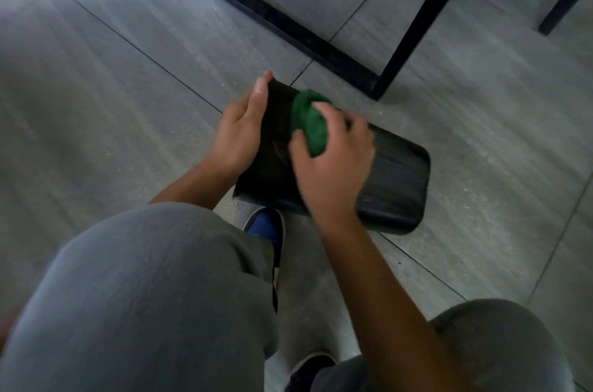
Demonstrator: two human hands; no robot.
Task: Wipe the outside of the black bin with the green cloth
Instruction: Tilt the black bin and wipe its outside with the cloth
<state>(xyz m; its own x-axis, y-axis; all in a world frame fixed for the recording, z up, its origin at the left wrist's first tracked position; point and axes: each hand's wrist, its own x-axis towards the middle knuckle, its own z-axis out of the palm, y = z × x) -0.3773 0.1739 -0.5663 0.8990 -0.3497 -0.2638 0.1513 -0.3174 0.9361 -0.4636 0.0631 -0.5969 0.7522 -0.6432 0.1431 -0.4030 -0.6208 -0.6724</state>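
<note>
The black bin [398, 180] lies on its side on the grey tiled floor, its closed bottom end at the right and its rim end at the left. My left hand [240, 128] holds the bin's rim end, thumb along the top edge. My right hand [333, 160] grips the bunched green cloth [309, 122] and presses it against the bin's upper side near the left end. Part of the bin is hidden under my right hand and forearm.
Black metal furniture legs [420, 19] and a floor bar [272, 19] stand just beyond the bin. My grey-trousered knees fill the lower frame, and a blue shoe [264, 225] sits right below the bin. Open floor lies to the left.
</note>
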